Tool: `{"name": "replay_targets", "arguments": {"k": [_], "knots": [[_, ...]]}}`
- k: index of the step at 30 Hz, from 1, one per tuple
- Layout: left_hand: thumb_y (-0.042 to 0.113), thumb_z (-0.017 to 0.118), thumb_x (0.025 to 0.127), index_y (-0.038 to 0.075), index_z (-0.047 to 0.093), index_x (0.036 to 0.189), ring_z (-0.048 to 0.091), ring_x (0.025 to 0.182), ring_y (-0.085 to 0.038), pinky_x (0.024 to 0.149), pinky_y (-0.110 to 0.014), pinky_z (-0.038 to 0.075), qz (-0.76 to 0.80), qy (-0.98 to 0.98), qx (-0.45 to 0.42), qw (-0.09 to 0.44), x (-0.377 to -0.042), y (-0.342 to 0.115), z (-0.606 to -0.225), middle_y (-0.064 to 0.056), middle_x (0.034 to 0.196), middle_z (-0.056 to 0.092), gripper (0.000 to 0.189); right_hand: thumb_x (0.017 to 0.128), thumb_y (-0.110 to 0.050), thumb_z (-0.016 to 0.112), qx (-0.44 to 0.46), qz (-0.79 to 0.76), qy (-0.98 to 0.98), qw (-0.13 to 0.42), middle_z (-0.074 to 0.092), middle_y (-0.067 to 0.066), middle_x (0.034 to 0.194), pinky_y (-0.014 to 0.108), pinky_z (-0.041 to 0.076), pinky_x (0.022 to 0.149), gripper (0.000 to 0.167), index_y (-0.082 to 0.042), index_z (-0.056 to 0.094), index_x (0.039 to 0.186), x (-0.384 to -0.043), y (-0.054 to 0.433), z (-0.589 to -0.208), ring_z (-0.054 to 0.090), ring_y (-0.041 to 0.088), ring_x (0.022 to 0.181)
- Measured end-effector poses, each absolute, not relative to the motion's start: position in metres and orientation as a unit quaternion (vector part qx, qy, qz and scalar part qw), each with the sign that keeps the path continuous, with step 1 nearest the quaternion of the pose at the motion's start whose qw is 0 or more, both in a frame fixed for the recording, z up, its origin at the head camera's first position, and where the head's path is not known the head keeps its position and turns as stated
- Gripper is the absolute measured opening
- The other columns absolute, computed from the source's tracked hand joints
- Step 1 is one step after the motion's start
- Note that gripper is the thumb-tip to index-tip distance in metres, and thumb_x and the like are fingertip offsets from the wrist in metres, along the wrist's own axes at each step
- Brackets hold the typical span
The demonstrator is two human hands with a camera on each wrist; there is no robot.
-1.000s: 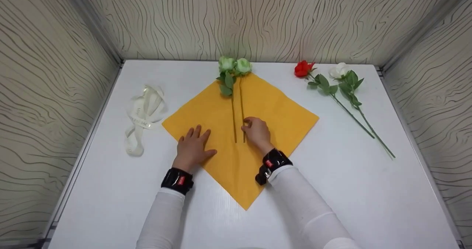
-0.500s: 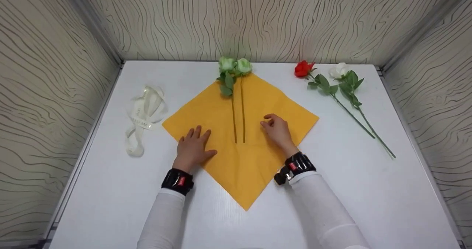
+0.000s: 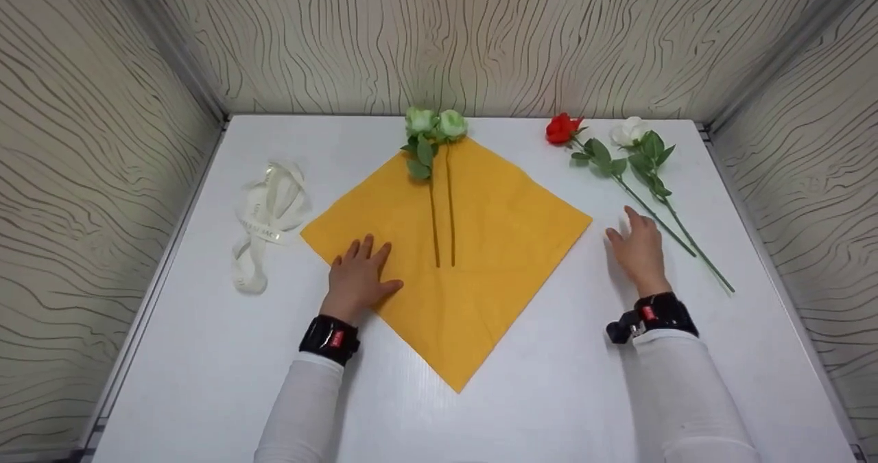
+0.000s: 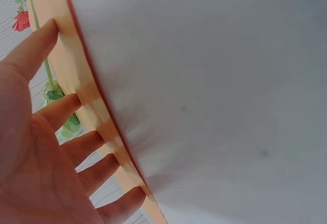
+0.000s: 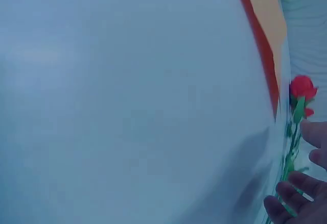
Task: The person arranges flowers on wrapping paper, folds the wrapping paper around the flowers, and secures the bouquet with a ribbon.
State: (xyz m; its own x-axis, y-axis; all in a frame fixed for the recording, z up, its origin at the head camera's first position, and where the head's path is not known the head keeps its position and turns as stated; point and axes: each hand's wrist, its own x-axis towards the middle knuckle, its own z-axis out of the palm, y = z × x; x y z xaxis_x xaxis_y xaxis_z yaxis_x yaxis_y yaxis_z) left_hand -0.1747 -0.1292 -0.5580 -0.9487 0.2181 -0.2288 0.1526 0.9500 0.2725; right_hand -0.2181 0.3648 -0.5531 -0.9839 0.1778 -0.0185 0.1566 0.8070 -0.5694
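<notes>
My left hand (image 3: 358, 279) rests with spread fingers on the lower left side of a yellow wrapping sheet (image 3: 507, 243), laid as a diamond. Two pale green roses (image 3: 436, 124) lie on the sheet, blooms at its top corner and bare stems pointing toward me. Off the sheet to the right, my right hand (image 3: 639, 249) is over the table with thumb and fingers apart, holding nothing. Its fingertips are close to the stem of a red rose (image 3: 564, 128). Beside that lies a white rose (image 3: 630, 132), its stem running down to the right. The right wrist view also shows the red rose (image 5: 302, 88) past the fingers.
A loose heap of cream ribbon (image 3: 264, 209) with printed letters lies left of the sheet. The white table (image 3: 521, 394) is bounded by wood-grain patterned panels (image 3: 439, 44) at the back and both sides.
My right hand has let go of the right green rose's stem and moved right, off the sheet, toward the red and white roses. The left hand has stayed in place.
</notes>
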Motion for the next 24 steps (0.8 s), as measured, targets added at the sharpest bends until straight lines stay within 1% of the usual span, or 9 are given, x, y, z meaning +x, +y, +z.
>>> {"name": "replay_targets", "arguments": {"k": [1, 3, 7, 11, 14, 17, 21, 24], "knots": [[0.058, 0.063, 0.088, 0.018, 0.039, 0.152, 0.021, 0.144, -0.039, 0.109, -0.063, 0.023, 0.126, 0.979, 0.094, 0.13, -0.175, -0.129, -0.558, -0.018, 0.158, 0.025, 0.08, 0.099, -0.018, 0.056, -0.095, 0.29, -0.952, 0.011, 0.03, 0.041, 0.141, 0.062, 0.024, 0.107, 0.063, 0.007, 0.027, 0.15, -0.217, 0.373, -0.553, 0.029, 0.057, 0.13], [0.058, 0.063, 0.088, 0.018, 0.039, 0.152, 0.021, 0.144, -0.039, 0.109, -0.063, 0.022, 0.128, 0.979, 0.093, 0.131, -0.175, -0.13, -0.558, -0.018, 0.158, 0.025, 0.08, 0.1, -0.021, 0.053, -0.105, 0.27, -0.957, -0.009, 0.024, 0.042, 0.144, 0.065, 0.022, 0.106, 0.066, 0.006, 0.021, 0.152, -0.213, 0.388, -0.553, 0.024, 0.06, 0.131], [0.058, 0.063, 0.089, 0.018, 0.039, 0.152, 0.022, 0.144, -0.039, 0.109, -0.063, 0.023, 0.128, 0.979, 0.097, 0.129, -0.175, -0.13, -0.558, -0.018, 0.158, 0.025, 0.079, 0.102, -0.029, 0.045, -0.129, 0.243, -0.959, -0.062, 0.013, 0.042, 0.148, 0.071, 0.019, 0.102, 0.069, 0.005, 0.012, 0.153, -0.203, 0.41, -0.551, 0.016, 0.063, 0.132], [0.058, 0.063, 0.089, 0.017, 0.039, 0.152, 0.022, 0.144, -0.039, 0.108, -0.063, 0.023, 0.127, 0.979, 0.1, 0.126, -0.175, -0.13, -0.559, -0.019, 0.158, 0.026, 0.079, 0.102, -0.032, 0.039, -0.162, 0.232, -0.954, -0.094, 0.012, 0.043, 0.148, 0.073, 0.02, 0.101, 0.07, 0.005, 0.009, 0.153, -0.197, 0.421, -0.547, 0.016, 0.063, 0.132], [0.058, 0.063, 0.089, 0.017, 0.039, 0.152, 0.022, 0.144, -0.039, 0.108, -0.063, 0.023, 0.127, 0.979, 0.099, 0.126, -0.175, -0.13, -0.56, -0.018, 0.158, 0.026, 0.079, 0.101, -0.032, 0.039, -0.176, 0.216, -0.956, -0.091, 0.019, 0.044, 0.145, 0.073, 0.024, 0.098, 0.069, 0.007, 0.013, 0.152, -0.197, 0.423, -0.544, 0.022, 0.065, 0.128], [0.058, 0.063, 0.088, 0.018, 0.039, 0.152, 0.022, 0.144, -0.039, 0.108, -0.063, 0.023, 0.126, 0.979, 0.097, 0.126, -0.175, -0.131, -0.559, -0.018, 0.158, 0.027, 0.079, 0.101, -0.029, 0.041, -0.18, 0.192, -0.962, -0.08, 0.028, 0.044, 0.14, 0.072, 0.029, 0.095, 0.064, 0.01, 0.022, 0.149, -0.198, 0.42, -0.543, 0.029, 0.066, 0.122], [0.057, 0.064, 0.088, 0.018, 0.04, 0.151, 0.023, 0.143, -0.039, 0.108, -0.063, 0.024, 0.128, 0.979, 0.099, 0.122, -0.175, -0.13, -0.556, -0.018, 0.157, 0.028, 0.078, 0.099, -0.02, 0.043, -0.183, 0.165, -0.967, -0.06, 0.041, 0.044, 0.129, 0.069, 0.037, 0.089, 0.051, 0.012, 0.04, 0.138, -0.198, 0.416, -0.543, 0.04, 0.063, 0.115], [0.057, 0.064, 0.089, 0.017, 0.04, 0.151, 0.023, 0.143, -0.039, 0.108, -0.064, 0.024, 0.13, 0.979, 0.1, 0.123, -0.175, -0.129, -0.554, -0.019, 0.157, 0.027, 0.078, 0.095, -0.011, 0.044, -0.181, 0.156, -0.97, -0.049, 0.049, 0.042, 0.12, 0.067, 0.042, 0.082, 0.042, 0.013, 0.049, 0.129, -0.197, 0.414, -0.542, 0.05, 0.059, 0.107]]}}
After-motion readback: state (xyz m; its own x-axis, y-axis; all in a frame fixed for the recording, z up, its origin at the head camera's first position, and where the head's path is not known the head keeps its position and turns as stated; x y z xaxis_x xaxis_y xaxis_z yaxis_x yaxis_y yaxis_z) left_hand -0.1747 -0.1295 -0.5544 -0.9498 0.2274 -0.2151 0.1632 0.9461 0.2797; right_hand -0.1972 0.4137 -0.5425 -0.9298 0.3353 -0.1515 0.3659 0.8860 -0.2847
